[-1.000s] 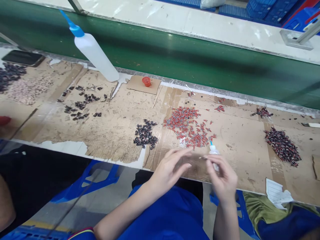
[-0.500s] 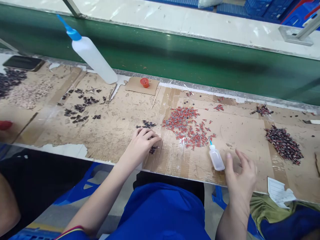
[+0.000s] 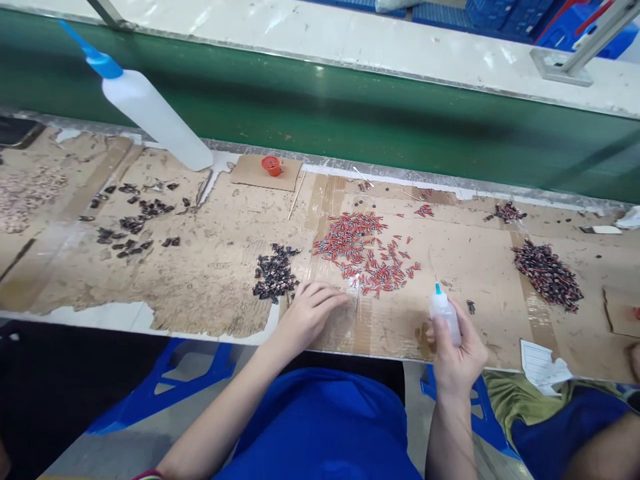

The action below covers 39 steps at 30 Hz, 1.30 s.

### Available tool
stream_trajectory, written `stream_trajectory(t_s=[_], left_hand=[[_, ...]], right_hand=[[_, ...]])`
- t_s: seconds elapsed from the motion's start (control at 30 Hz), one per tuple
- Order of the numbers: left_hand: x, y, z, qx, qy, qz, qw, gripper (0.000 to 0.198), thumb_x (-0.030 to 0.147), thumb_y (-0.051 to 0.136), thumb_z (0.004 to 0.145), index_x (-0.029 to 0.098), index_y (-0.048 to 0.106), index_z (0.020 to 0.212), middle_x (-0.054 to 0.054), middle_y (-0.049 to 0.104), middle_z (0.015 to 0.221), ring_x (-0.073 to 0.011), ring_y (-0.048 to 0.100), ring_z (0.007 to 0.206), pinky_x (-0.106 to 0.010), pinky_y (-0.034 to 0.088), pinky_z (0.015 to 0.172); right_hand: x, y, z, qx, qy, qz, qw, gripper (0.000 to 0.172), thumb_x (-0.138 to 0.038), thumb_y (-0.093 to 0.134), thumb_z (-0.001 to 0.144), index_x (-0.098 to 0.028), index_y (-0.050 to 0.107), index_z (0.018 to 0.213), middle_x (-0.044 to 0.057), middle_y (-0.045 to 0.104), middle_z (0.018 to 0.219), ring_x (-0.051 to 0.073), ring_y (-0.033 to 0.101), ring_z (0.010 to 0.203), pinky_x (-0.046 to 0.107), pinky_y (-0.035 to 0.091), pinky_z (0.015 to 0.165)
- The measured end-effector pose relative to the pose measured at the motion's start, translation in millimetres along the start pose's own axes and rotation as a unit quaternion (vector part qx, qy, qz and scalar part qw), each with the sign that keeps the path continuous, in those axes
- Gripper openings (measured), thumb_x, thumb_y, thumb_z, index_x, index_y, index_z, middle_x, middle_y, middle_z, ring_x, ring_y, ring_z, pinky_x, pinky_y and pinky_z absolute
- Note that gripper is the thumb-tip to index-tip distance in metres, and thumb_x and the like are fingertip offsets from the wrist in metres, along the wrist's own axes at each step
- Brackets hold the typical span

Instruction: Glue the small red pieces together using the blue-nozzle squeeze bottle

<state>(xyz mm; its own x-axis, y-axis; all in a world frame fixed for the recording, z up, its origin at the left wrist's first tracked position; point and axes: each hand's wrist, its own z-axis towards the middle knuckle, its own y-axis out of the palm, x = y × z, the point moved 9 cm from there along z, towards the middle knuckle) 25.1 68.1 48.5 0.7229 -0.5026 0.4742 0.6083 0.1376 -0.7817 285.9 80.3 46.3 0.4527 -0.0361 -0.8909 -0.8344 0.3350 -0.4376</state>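
Brown cardboard-covered tabletop (image 3: 210, 273), long, scuffed and torn in places

Near its far edge is a big white plastic bottle (image 3: 157, 120) with a long blue nozzle (image 3: 103, 63); across the middle spreads a scatter of small red-and-silver pieces (image 3: 350, 239), and well to its right lies a dense heap of dark, red-flecked pieces (image 3: 547, 275). The bare left hand (image 3: 307, 317), fingers loosely curled, is low at the tabletop, just beside a heap of glossy black pieces (image 3: 274, 275); whether it holds anything I cannot tell. The bare right hand (image 3: 461, 359) is wrapped around a small translucent plastic bottle (image 3: 444, 309), right of the red-and-silver scatter, the bottle's thin teal tip (image 3: 438, 289) pointing toward the far edge. Smaller still are a round red plastic cup (image 3: 271, 166), on a flat cardboard scrap (image 3: 243, 175), and a tiny dark bit (image 3: 471, 307) just right of the small bottle
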Motion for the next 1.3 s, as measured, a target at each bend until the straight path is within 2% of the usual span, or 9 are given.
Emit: stream_trajectory(t_s=[0.13, 0.23, 0.33, 0.43, 0.53, 0.63, 0.83, 1.13, 1.3], left_hand=[[-1.7, 8.1, -7.0, 0.005, -0.022, -0.036, 0.999, 0.03, 0.008, 0.045, 0.094, 0.026, 0.068, 0.102, -0.001, 0.077, 0.097, -0.0182, 0.065, 0.099, -0.036, 0.039, 0.089], [-6.1, 3.1, -13.4, 0.004, -0.047, -0.007, 0.999, 0.035, 0.006, 0.044, 0.092, 0.028, 0.07, 0.099, -0.001, 0.077, 0.102, -0.0204, 0.063, 0.105, -0.04, 0.039, 0.09], [-4.9, -5.5, -16.9, 0.007, -0.065, 0.013, 0.998, 0.039, 0.003, 0.042, 0.091, 0.028, 0.068, 0.106, -0.002, 0.076, 0.104, -0.0203, 0.063, 0.105, -0.04, 0.04, 0.09], [-1.0, -15.2, -16.9, 0.039, -0.086, 0.016, 0.995, 0.03, 0.009, 0.048, 0.092, 0.024, 0.063, 0.113, -0.005, 0.076, 0.102, -0.0205, 0.064, 0.101, -0.04, 0.041, 0.089], [0.7, -19.3, -16.8, 0.074, -0.105, 0.022, 0.991, 0.026, 0.019, 0.057, 0.09, 0.021, 0.058, 0.116, -0.006, 0.075, 0.097, -0.0216, 0.065, 0.093, -0.039, 0.045, 0.086], [-0.7, -18.3, -17.2, 0.095, -0.11, 0.024, 0.989, 0.03, 0.018, 0.058, 0.09, 0.021, 0.055, 0.12, -0.003, 0.076, 0.089, -0.0199, 0.067, 0.086, -0.036, 0.047, 0.081], [-9.2, -14.1, -15.5, 0.088, -0.128, -0.022, 0.988, 0.03, 0.017, 0.056, 0.091, 0.023, 0.054, 0.121, -0.001, 0.077, 0.085, -0.0186, 0.07, 0.082, -0.035, 0.048, 0.079], [-17.6, -12.0, -16.3, 0.083, -0.161, -0.069, 0.981, 0.027, 0.018, 0.062, 0.088, 0.023, 0.058, 0.114, 0.0, 0.079, 0.084, -0.0189, 0.073, 0.079, -0.038, 0.046, 0.08], [-17.7, -12.1, -16.2, 0.082, -0.161, -0.07, 0.981, 0.024, 0.019, 0.062, 0.088, 0.022, 0.059, 0.111, 0.0, 0.079, 0.083, -0.0185, 0.073, 0.078, -0.038, 0.045, 0.08]], right_hand=[[0.0, 13.1, -3.0, -0.032, 0.06, 0.169, 0.983, 0.042, -0.048, 0.063, 0.08, -0.017, 0.067, 0.109, 0.005, 0.069, 0.078, 0.011, 0.051, 0.046, 0.024, 0.036, 0.041], [-4.2, 30.0, -2.6, -0.049, 0.089, 0.253, 0.962, 0.031, -0.039, 0.073, 0.071, -0.02, 0.067, 0.095, -0.001, 0.062, 0.065, 0.008, 0.047, 0.043, 0.02, 0.031, 0.039], [-3.7, 45.3, -4.1, -0.055, 0.117, 0.311, 0.942, 0.026, -0.034, 0.077, 0.063, -0.019, 0.067, 0.081, -0.003, 0.059, 0.06, 0.006, 0.04, 0.041, 0.018, 0.027, 0.038], [-1.3, 57.4, -8.1, -0.054, 0.145, 0.349, 0.924, 0.024, -0.036, 0.076, 0.06, -0.018, 0.067, 0.073, -0.002, 0.058, 0.056, 0.005, 0.037, 0.04, 0.018, 0.024, 0.036], [-2.8, 64.2, -11.3, -0.044, 0.146, 0.331, 0.931, 0.024, -0.04, 0.074, 0.063, -0.018, 0.066, 0.069, 0.001, 0.064, 0.062, 0.008, 0.043, 0.042, 0.02, 0.028, 0.037], [-10.4, 72.2, -12.4, -0.065, 0.116, 0.28, 0.951, 0.025, -0.041, 0.074, 0.066, -0.017, 0.068, 0.071, 0.003, 0.069, 0.065, 0.011, 0.051, 0.045, 0.022, 0.035, 0.04], [-23.3, 79.9, -12.3, -0.072, 0.069, 0.17, 0.98, 0.028, -0.044, 0.072, 0.07, -0.016, 0.071, 0.068, 0.005, 0.071, 0.061, 0.019, 0.065, 0.054, 0.029, 0.051, 0.052], [-21.9, 94.7, -15.4, -0.123, 0.058, 0.123, 0.983, 0.027, -0.043, 0.073, 0.072, -0.016, 0.074, 0.069, 0.005, 0.073, 0.064, 0.019, 0.065, 0.056, 0.029, 0.052, 0.054], [-21.8, 94.6, -14.7, -0.118, 0.07, 0.119, 0.983, 0.026, -0.042, 0.074, 0.069, -0.016, 0.074, 0.068, 0.005, 0.073, 0.063, 0.02, 0.065, 0.056, 0.029, 0.052, 0.054]])
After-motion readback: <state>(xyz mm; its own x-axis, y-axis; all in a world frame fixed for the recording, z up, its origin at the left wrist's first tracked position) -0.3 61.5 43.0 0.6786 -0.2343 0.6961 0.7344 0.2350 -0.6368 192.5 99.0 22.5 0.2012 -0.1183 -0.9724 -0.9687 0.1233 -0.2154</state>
